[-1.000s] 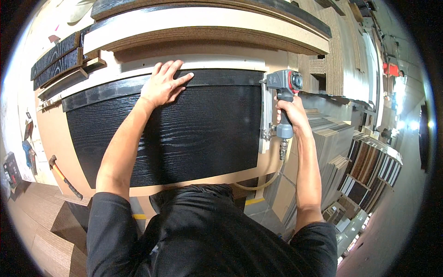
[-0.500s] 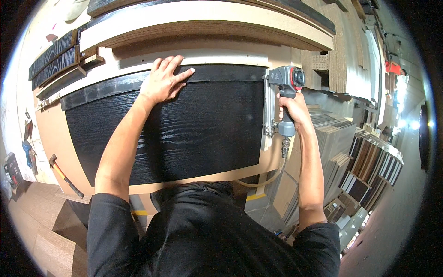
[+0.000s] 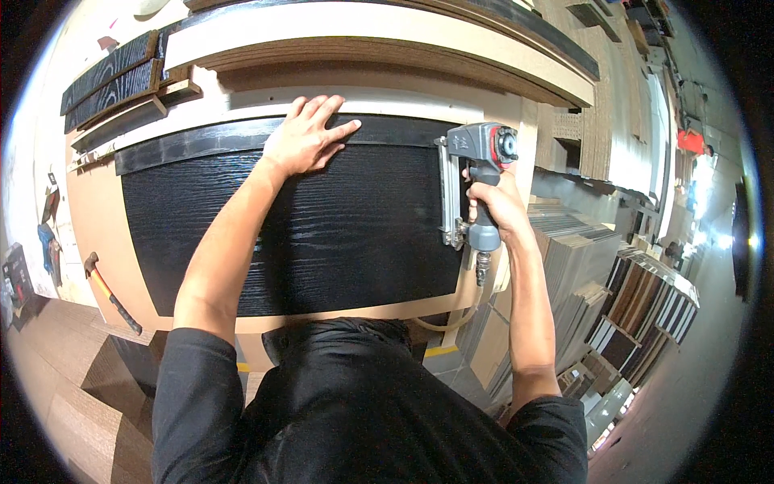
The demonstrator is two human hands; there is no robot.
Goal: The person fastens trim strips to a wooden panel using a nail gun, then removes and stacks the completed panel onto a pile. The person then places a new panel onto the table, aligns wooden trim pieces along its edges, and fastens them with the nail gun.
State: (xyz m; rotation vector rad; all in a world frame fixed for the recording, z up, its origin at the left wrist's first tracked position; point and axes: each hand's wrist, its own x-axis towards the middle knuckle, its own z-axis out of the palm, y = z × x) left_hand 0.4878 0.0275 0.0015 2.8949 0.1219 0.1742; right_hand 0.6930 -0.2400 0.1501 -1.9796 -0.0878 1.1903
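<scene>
A black wood-grain panel (image 3: pixel 363 234) lies flat on the workbench. Along its far edge runs a narrow black strip (image 3: pixel 387 131). My left hand (image 3: pixel 308 137) is spread over this strip near its middle, fingers reaching past it toward the pale straight rail (image 3: pixel 403 105) behind. In my right hand (image 3: pixel 500 198) is a grey pneumatic nail gun (image 3: pixel 484 165), gripped by its handle. The gun's nose is at the right end of the strip, and its magazine hangs over the panel's right edge. Whether the nose touches the wood, I cannot tell. An air hose (image 3: pixel 451 324) trails from below the gun.
Long stacked boards (image 3: pixel 387 28) lie beyond the rail. Short black wood-grain pieces (image 3: pixel 113 85) are piled at the far left. A hammer (image 3: pixel 111 292) with an orange and black handle rests at the bench's left side. Stacked panels (image 3: pixel 576 242) stand on the right.
My right hand has brought the nail gun leftward, over the right end of the strip. My left hand stays on the strip while the whole view has shifted slightly.
</scene>
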